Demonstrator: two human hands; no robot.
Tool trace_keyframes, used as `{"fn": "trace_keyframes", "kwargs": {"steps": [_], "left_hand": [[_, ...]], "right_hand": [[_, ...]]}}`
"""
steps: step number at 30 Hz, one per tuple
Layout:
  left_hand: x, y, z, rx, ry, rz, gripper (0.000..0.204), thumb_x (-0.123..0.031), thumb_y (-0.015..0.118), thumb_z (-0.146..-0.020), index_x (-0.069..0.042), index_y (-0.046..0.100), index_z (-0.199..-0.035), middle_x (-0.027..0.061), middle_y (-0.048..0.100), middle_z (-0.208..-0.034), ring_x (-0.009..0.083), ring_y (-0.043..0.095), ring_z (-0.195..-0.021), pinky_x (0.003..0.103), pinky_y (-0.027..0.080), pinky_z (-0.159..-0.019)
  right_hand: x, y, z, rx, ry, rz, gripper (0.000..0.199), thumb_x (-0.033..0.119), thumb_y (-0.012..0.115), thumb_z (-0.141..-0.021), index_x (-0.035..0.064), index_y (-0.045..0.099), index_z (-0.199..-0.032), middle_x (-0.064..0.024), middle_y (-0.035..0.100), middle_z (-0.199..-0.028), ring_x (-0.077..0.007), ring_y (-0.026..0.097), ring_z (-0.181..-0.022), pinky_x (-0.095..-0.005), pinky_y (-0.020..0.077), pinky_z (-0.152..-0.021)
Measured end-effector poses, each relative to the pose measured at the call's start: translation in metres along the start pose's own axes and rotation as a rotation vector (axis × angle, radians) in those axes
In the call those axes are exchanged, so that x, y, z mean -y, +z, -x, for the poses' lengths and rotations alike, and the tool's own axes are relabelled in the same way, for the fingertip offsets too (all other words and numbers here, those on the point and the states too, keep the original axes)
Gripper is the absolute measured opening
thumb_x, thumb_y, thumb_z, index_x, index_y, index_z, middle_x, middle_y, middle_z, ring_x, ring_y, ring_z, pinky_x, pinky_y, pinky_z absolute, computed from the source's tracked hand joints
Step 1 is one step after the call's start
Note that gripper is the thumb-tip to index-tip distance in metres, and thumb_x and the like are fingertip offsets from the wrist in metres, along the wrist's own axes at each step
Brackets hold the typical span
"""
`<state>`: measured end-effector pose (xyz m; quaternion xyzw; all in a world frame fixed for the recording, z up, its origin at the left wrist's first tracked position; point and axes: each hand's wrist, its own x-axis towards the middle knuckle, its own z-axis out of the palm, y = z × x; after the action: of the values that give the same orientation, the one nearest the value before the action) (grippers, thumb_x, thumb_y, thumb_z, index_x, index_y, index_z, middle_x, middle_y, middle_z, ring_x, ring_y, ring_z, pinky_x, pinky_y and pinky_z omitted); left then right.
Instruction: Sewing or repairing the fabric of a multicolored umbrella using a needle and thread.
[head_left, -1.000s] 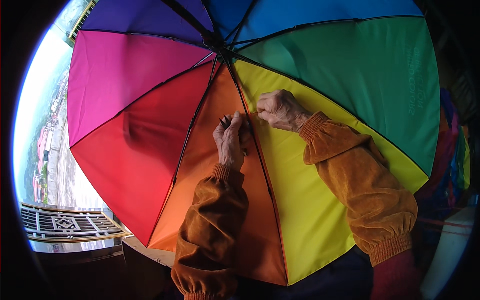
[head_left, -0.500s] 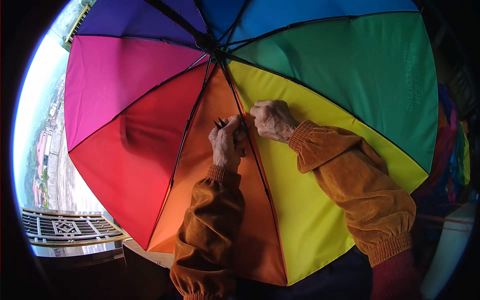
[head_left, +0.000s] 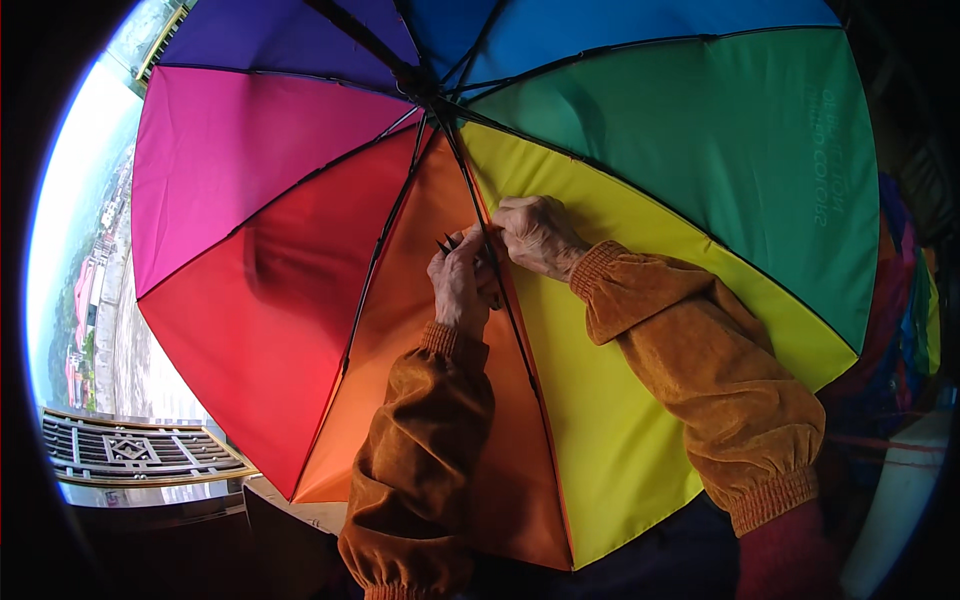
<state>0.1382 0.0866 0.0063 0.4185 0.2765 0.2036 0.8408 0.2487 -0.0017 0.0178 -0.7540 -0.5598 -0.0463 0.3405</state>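
An opened rainbow umbrella (head_left: 700, 150) fills most of the view, its inner side and black frame toward me. My left hand (head_left: 461, 285) is closed over the orange panel, beside a thin black rib (head_left: 517, 335). Two dark pointed tips of a small tool, like thread snips (head_left: 446, 244), stick out from its fingers; the rest is hidden in the hand. Just across the rib, my right hand (head_left: 540, 236) is closed in a pinch over the yellow panel, close to the left fingertips. What it pinches is too small to make out.
The umbrella's black shaft (head_left: 355, 35) runs from the hub toward the top. A metal railing (head_left: 135, 452) stands at the lower left, with a bright outdoor scene beyond. Colourful fabric (head_left: 915, 290) hangs at the right edge, near a pale curved object (head_left: 905, 505).
My left hand has shifted slightly to the right and my right hand slightly to the left, so they are closer together at the rib. The umbrella has moved very slightly.
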Motion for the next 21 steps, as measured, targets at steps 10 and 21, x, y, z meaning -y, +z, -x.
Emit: {"fn": "trace_keyframes", "kwargs": {"steps": [10,21], "left_hand": [[-0.008,0.006,0.003,-0.247,0.348,-0.119,0.013,-0.009,0.054,-0.082,-0.01,0.05,-0.07,-0.0006,0.046,-0.053,0.0041,0.031,-0.035,0.021,0.021,-0.031],[-0.013,-0.021,0.006,-0.214,0.404,0.203,0.013,-0.008,0.055,-0.08,-0.008,0.047,-0.07,0.0004,0.046,-0.054,0.0036,0.029,-0.035,0.019,0.021,-0.031]], "right_hand": [[-0.001,-0.011,0.018,-0.18,-0.192,0.257,0.01,-0.002,0.054,-0.071,0.0034,0.046,-0.067,-0.0109,0.043,-0.071,-0.0272,0.053,-0.062,-0.0356,0.043,-0.051],[0.001,-0.078,0.042,0.275,0.087,0.473,0.014,0.002,0.058,-0.064,-0.0014,0.044,-0.061,-0.0182,0.047,-0.071,-0.0327,0.054,-0.059,-0.0416,0.0413,-0.051]]}}
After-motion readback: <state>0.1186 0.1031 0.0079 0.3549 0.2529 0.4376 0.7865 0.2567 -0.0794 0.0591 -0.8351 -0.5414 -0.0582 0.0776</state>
